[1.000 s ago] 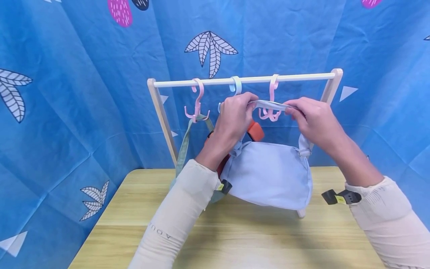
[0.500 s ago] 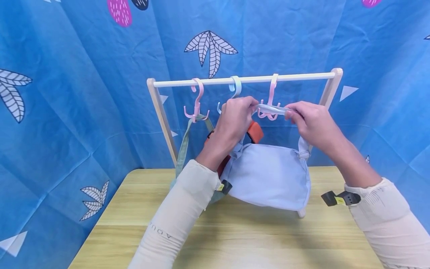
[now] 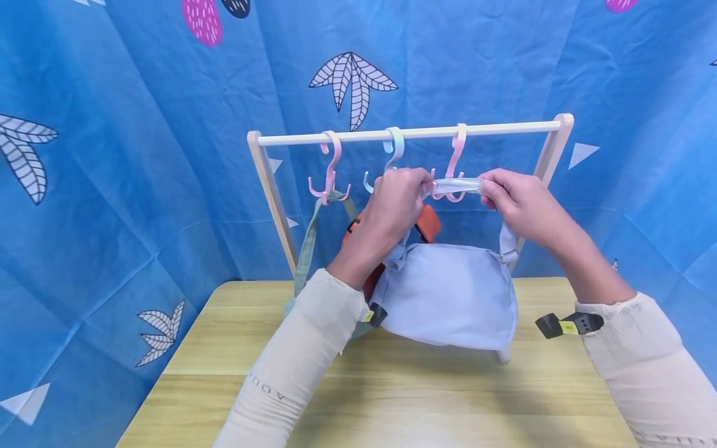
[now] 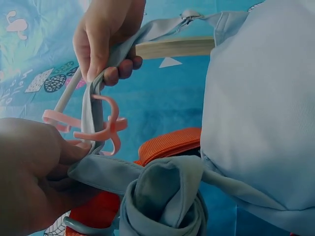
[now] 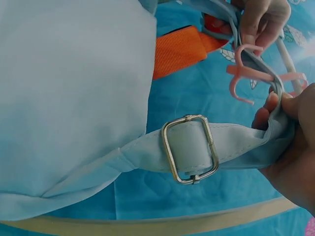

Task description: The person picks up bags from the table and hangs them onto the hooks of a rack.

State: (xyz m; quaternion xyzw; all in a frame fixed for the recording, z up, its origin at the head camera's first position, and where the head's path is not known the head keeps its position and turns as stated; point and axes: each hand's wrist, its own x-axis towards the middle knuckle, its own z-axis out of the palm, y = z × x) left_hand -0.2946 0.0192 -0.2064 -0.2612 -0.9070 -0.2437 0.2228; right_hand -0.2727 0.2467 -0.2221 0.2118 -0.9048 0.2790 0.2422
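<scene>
A pale blue shoulder bag (image 3: 448, 295) hangs from its strap (image 3: 460, 185), which stretches between both hands. My left hand (image 3: 398, 199) pinches one end of that stretch, and my right hand (image 3: 521, 199) grips the other. Between the hands, the strap lies among the prongs of the right pink hook (image 3: 457, 149); one prong crosses in front of it. A metal buckle (image 5: 167, 147) sits on the strap below my right hand. Close to my left hand, the left wrist view shows a rolled bundle of strap (image 4: 194, 172). Whether the hook bears any weight, I cannot tell.
The hooks hang on a white rod (image 3: 504, 129) with wooden side posts. A green strap (image 3: 306, 249) hangs from the left pink hook (image 3: 330, 174). Behind my left arm, an orange strap (image 3: 428, 223) shows below the light blue hook (image 3: 396, 146). The rack stands on a wooden table (image 3: 235, 348).
Both hands have lowered slightly with the strap. The strap stretch has come down from above the right pink hook's prongs to among them, and the bag hangs a little lower.
</scene>
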